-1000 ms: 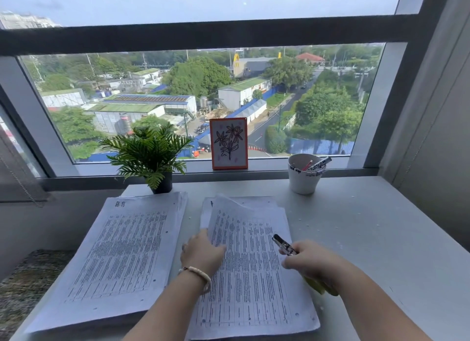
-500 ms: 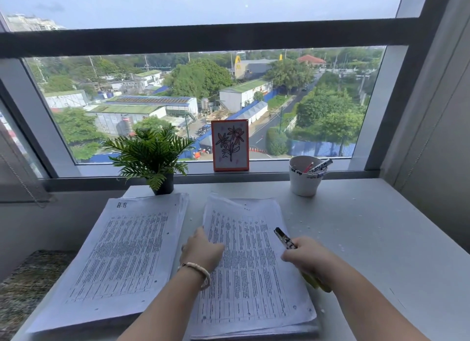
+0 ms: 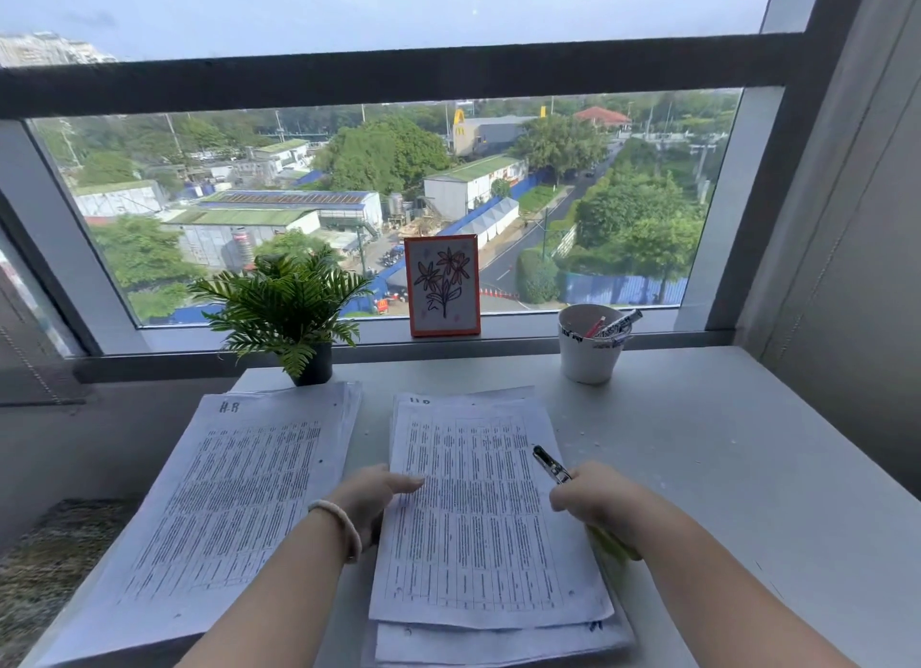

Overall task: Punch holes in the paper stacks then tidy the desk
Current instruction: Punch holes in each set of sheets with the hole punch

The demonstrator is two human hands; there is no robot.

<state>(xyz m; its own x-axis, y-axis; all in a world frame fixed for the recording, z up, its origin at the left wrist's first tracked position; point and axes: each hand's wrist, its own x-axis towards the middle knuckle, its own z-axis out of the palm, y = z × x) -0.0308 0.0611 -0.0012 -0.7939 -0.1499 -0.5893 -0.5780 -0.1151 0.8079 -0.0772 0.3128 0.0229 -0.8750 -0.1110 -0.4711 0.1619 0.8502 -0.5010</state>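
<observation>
A white counter (image 3: 697, 468) sits below a wide window (image 3: 388, 193) that fills the upper half of the frame. Two stacks of printed paper lie on it: the left stack (image 3: 234, 508) in the lower left, the right stack (image 3: 478, 528) at lower centre, its sheets slightly fanned at the near edge. The left hand (image 3: 371, 500), with a pale bracelet (image 3: 341, 523) at the wrist, rests on the left edge of the right stack, fingers nearly straight and pointing right across the top sheet. The right hand (image 3: 595, 503) is curled around a hole punch (image 3: 550, 465) at the stack's right edge; the metal tip points up and left over the paper, and a yellow-green handle shows below the palm. At the back of the counter stand a small potted fern (image 3: 286, 308) left of centre and a white cup (image 3: 590, 351) holding pens on the right. A red-framed flower drawing (image 3: 442, 286) leans on the sill between them.
</observation>
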